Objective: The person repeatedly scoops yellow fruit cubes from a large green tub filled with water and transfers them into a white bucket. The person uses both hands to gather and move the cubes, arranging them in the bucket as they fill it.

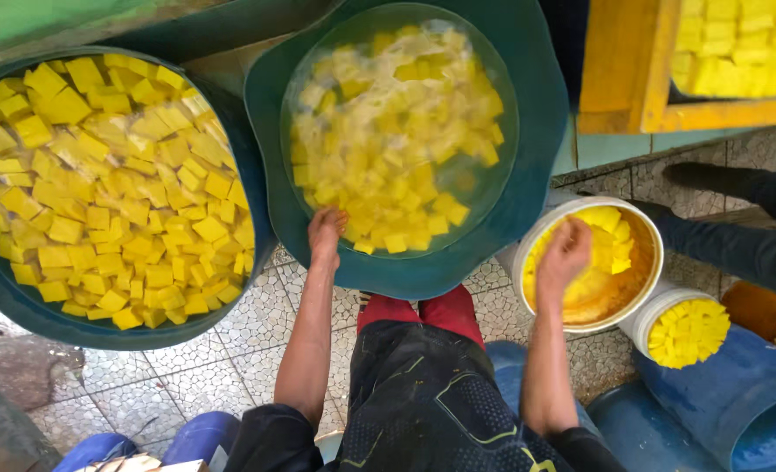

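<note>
Yellow cubes (394, 140) blurred underwater | right hand (563, 255) hides bucket (648, 229) contents

No packages, labels, signs or screens here

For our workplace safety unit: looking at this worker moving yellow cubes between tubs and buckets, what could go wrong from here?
1. The left hand grips the rim of the water-filled green tub; it might tip or slop.
2. The right hand reaches into the white bucket; cubes could drop onto the tiled floor.
</note>
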The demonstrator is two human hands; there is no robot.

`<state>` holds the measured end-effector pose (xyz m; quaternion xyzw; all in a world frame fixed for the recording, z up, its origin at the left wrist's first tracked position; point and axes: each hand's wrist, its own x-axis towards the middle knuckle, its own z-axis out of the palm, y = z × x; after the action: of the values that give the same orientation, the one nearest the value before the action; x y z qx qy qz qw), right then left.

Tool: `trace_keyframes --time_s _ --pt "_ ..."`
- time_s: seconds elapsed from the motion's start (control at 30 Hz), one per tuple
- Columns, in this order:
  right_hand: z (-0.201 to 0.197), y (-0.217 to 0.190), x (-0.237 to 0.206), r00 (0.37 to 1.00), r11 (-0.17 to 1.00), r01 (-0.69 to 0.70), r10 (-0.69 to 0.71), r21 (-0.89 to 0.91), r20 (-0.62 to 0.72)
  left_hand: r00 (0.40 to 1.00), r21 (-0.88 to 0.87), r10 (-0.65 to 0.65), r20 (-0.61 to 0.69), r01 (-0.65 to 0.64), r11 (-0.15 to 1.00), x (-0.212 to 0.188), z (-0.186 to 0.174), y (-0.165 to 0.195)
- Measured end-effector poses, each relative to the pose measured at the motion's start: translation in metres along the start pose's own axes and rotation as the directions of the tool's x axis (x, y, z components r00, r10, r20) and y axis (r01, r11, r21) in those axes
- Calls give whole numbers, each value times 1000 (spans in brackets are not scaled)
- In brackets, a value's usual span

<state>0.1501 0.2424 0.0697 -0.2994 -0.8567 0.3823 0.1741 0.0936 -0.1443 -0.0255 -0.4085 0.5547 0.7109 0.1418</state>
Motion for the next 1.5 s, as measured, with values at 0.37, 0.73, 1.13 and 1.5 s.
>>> trace_keyframes --time_s 0.37,0.73,1.13,1.5 --pt "254 -88 71 882 831 469 -424 -299 205 836 568 544 68 -481 668 91 88 45" --pt "340 -141 43 687 838 546 -434 -20 583 735 717 676 -64 -437 543 137 60 77" --pt "406 -165 39 514 693 663 -145 -283 846 846 882 522 110 -325 341 194 87 81" --pt "387 -153 23 690 724 658 -468 -209 552 822 646 562 -88 -383 661 174 64 77"
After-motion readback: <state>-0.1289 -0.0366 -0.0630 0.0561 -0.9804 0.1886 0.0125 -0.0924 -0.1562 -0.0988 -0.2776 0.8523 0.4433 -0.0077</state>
